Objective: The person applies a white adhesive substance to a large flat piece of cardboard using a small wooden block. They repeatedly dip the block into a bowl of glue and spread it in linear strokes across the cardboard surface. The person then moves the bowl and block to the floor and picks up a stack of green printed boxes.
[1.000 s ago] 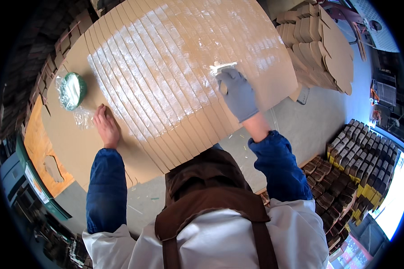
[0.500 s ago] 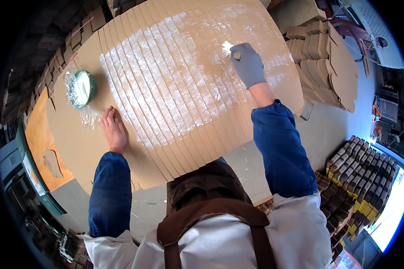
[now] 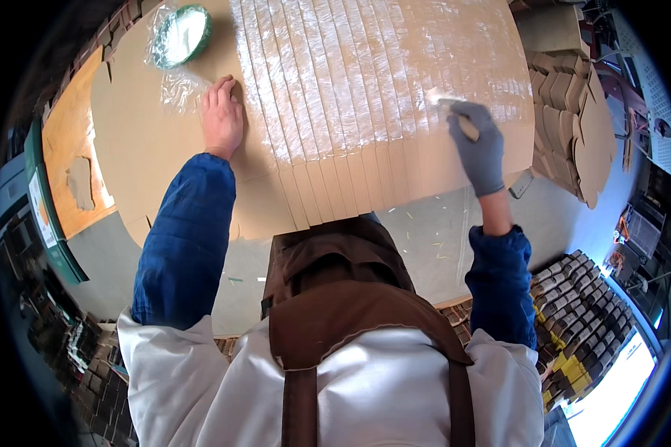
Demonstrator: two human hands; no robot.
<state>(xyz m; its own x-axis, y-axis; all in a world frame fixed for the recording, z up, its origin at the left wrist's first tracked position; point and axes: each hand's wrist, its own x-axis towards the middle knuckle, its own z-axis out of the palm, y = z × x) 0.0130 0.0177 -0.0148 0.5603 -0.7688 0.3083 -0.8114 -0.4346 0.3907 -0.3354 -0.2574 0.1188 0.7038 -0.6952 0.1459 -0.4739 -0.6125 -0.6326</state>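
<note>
We see the gloved right grip (image 3: 479,145) pinching a brush (image 3: 443,98) over the right part of a fan of overlapping cards (image 3: 350,179), beside a glossy whitish coating (image 3: 298,82); blur keeps us from telling whether the bristles touch. The bare left grip (image 3: 224,123) rests palm down on a plain sheet (image 3: 145,149) left of the fan, fingers loosely extended and holding nothing we can see, just below a green bowl (image 3: 183,37) partly wrapped in clear film (image 3: 177,91). We judge the brush light, firm at the handle and soft at the tip, best pinched close behind the bristles, as here, clear of the wet end. The cards look thin and light, fairly stiff lying flat but easily creased, and probably slippery where they shine; we would take them by the dry band along the near edge, one at a time, since a careless tug could drag the neighbouring ones askew.
</note>
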